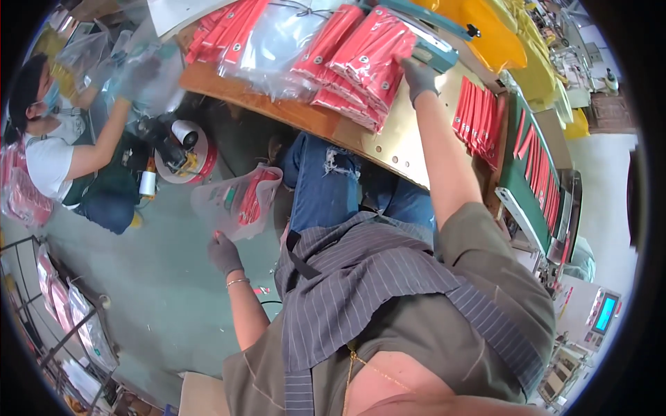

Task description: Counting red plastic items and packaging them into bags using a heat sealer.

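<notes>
Down at the left, my left hand point(225, 255), in a grey glove with bare fingertips, is closed on the rim of a translucent plastic bag point(211, 205). The bag hangs low beside my leg, with red packets point(253, 201) inside. My right hand point(420, 78), gloved the same way, reaches far across the table. Its fingers are closed at the right end of a pile of flat red packets point(368, 59) in clear wrap; part of the grip is hidden.
Clear plastic bags point(281, 41) lie left of the pile on the wooden table point(270, 104). More red packets point(479, 118) stand in a row at right, beside a green conveyor belt point(517, 139) carrying others. A co-worker point(55, 139) sits at left, handling clear bags. A metal rack point(62, 340) stands lower left.
</notes>
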A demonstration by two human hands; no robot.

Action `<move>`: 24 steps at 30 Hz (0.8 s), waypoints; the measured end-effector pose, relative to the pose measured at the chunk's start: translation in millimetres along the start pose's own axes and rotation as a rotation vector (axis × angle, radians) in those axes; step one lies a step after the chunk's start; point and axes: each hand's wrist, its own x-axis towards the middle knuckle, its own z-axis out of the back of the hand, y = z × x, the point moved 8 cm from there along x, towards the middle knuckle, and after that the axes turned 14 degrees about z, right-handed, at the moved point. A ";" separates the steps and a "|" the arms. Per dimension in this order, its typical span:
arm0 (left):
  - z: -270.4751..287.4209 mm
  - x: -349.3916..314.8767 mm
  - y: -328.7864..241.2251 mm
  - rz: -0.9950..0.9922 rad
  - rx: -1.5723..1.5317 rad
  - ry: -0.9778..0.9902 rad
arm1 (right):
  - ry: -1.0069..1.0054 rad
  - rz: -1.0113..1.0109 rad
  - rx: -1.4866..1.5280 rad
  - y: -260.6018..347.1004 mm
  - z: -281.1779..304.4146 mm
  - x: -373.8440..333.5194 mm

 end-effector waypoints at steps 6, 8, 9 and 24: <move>-1.8 -2.1 24.9 0.025 -0.079 -0.012 | 0.508 -0.610 0.583 47.6 -60.7 -69.2; -2.2 -1.2 23.5 0.034 -0.089 0.015 | 0.505 -0.637 0.514 38.6 -64.9 -54.5; -2.7 -1.5 22.5 0.045 -0.092 0.044 | 0.505 -0.633 0.521 32.4 -67.5 -56.5; 2.3 -16.0 32.3 -0.001 -0.262 0.017 | 0.399 -0.078 0.664 159.0 45.5 -71.0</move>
